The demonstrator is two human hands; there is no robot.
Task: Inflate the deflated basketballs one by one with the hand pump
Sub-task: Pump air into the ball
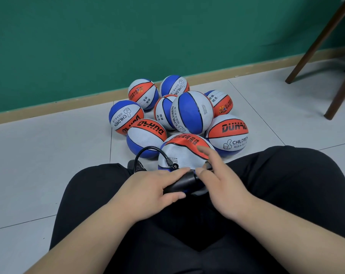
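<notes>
One basketball point(182, 153) hooked to the hose point(146, 153); my left hand point(152, 191) grips the hand pump point(182, 183), right hand point(223, 186) loose, fingers spread. Next I'd grab the handle and stroke.

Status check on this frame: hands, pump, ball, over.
Left hand gripping the black pump; right hand open, fingers spread. Hose plugged into the nearest ball. Nothing obstructing.

"DUHAO" and "CHILDREN" stand on the orange, white and blue rubber basketball at right point(228, 135), "CHILDREN" also on the blue-and-white central ball point(192, 112) and the left ball point(126, 116).
</notes>
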